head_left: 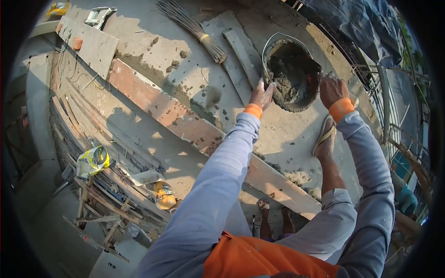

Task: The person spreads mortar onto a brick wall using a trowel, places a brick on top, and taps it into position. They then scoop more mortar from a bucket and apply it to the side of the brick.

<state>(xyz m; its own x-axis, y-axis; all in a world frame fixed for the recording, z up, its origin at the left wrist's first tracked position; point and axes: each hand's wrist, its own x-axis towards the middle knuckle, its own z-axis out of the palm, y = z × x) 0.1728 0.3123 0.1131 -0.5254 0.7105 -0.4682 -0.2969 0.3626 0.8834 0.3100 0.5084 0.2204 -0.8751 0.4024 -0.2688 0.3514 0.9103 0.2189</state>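
Note:
A dark bucket (266, 60) with a thin wire handle (286, 35) stands on the concrete, partly filled with wet grey mortar (288, 88). My left hand (263, 94) is closed on its near left rim, the thumb over the edge. On the opposite side, my right hand (333, 89) has its fingers curled and closed at the right rim. A dark pointed shape shows beside those fingertips; whether it is bent rim or a tool blade is unclear. Mortar smears both hands. Their palms are hidden.
A long mortar-spotted plank (185, 118) crosses the floor. Tied thin rods (192, 30) and a narrow board (242, 58) lie left of the bucket. Scrap wood (111, 185) is piled at left. Another person's feet (264, 204) show below. A tarp (357, 23) hangs upper right.

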